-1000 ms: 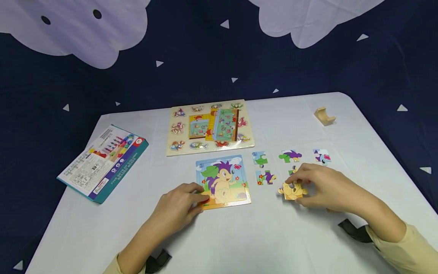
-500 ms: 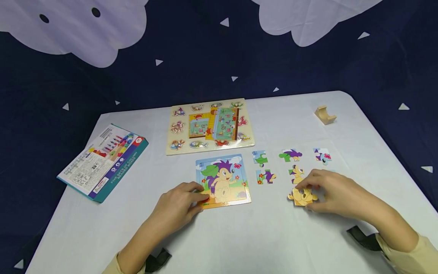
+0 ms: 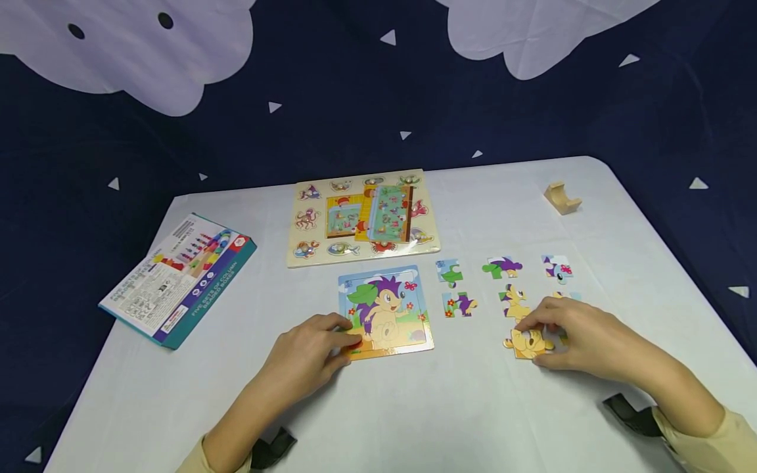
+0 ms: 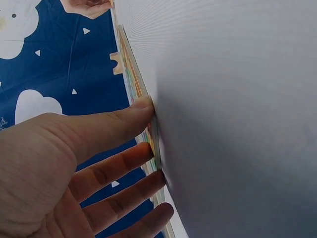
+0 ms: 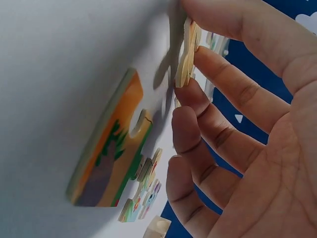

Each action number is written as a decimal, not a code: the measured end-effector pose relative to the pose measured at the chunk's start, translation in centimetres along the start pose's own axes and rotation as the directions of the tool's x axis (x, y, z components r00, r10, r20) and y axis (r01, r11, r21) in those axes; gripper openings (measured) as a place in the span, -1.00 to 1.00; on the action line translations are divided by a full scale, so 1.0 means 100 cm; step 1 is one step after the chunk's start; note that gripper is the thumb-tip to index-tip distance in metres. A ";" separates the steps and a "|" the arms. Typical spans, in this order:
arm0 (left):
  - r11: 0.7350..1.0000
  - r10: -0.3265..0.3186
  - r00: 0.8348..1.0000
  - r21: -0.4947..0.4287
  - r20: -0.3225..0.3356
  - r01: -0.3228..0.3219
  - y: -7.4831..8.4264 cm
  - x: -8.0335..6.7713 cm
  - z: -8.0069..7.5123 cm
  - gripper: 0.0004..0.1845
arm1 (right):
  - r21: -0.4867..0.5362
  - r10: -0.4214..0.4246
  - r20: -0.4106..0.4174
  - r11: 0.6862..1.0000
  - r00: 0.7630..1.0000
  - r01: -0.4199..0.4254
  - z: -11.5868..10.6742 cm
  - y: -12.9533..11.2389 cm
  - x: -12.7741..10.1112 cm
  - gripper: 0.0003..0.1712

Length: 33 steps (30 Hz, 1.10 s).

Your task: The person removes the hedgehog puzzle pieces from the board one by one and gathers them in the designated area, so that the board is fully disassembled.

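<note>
Head view: we note a yellow puzzle piece low on the table's right half, pinched at its edges by our right hand; the grip is thumb against fingertips, with one edge of the piece raised off the surface in the right wrist view. Loose pieces lie just beyond it in rows. Left hand rests on the hedgehog puzzle board, fingers straight, thumb on its near-left edge. Farther back sits an animal peg board; a printed box lies far left, a small wooden block far right.
</note>
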<state>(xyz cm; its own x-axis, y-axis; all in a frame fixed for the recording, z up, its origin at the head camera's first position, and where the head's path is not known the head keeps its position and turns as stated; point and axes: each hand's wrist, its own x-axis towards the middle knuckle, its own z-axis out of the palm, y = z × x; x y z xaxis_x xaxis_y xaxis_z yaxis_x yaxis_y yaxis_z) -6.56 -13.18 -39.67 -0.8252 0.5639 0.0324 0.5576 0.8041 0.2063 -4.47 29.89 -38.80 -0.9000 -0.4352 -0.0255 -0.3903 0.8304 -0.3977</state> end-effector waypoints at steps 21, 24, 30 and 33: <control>1.000 -0.004 1.000 0.000 0.003 0.004 0.000 0.000 0.001 -0.62 | -0.050 0.010 0.006 0.999 1.000 -0.009 0.000 0.001 0.001 -0.48; 1.000 -0.003 1.000 -0.002 0.003 0.003 0.000 0.000 0.001 -0.61 | -0.051 0.010 0.003 0.999 1.000 -0.010 0.000 0.001 0.001 -0.48; 1.000 -0.004 1.000 -0.010 0.003 0.004 -0.001 0.000 0.001 -0.61 | -0.053 0.016 0.015 0.998 1.000 -0.015 -0.001 0.001 0.002 -0.48; 1.000 -0.004 1.000 -0.010 0.004 0.004 0.000 0.000 0.000 -0.61 | -0.059 0.014 0.014 0.998 1.000 -0.013 0.000 0.001 0.002 -0.48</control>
<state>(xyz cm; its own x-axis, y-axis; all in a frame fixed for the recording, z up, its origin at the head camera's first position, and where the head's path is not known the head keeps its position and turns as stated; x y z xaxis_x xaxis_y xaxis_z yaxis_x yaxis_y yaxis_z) -6.57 -13.20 -39.72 -0.8272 0.5613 0.0276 0.5532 0.8046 0.2158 -4.69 29.90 -38.82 -0.9026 -0.4283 -0.0441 -0.3892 0.8553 -0.3421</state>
